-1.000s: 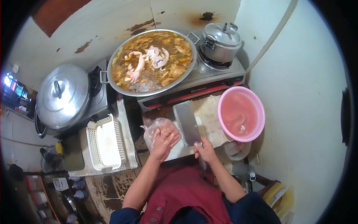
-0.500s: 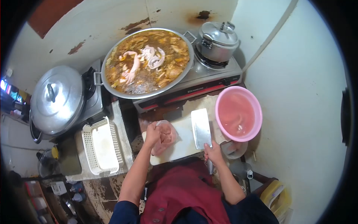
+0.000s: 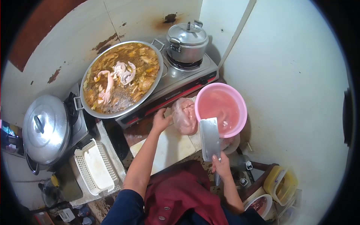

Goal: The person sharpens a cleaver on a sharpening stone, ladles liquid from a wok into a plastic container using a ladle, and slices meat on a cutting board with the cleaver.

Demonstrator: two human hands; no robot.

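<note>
- We see the plastic bag [image 3: 183, 118] of pale pink pieces just left of the pink basin [image 3: 243, 116]; the crinkled film blurs its contents, and we cannot tell whether bag and basin touch.
- Our left hand [image 3: 161, 120] is farther left of the pink basin, beside the bag; its thumb stands apart from the loosely spread fingers; the fingertips are hard to make out, so we cannot tell if they touch the film.
- Our right hand [image 3: 222, 165] is on the near side of the pink basin, fingers wrapped around the handle of the cleaver [image 3: 210, 139]; the blade points away from us and hides the basin's near left rim.
- The cutting board [image 3: 157, 153] lies left of the pink basin and nearer to us; our left forearm crosses it, covering part of its surface.
- Cloudy pink liquid fills much of the pink basin, veiling what lies in it; a few pale bits show.
- Beyond the pink basin, to its left, the stove [image 3: 180, 93] bears a pressure cooker [image 3: 188, 50]; farther left is a wide pan [image 3: 111, 116] of brown stew topped with pale strips.
- Right of the pink basin and nearer us, a yellow tub [image 3: 281, 184] stands by a white bowl [image 3: 270, 208], partly hidden by our right arm.
</note>
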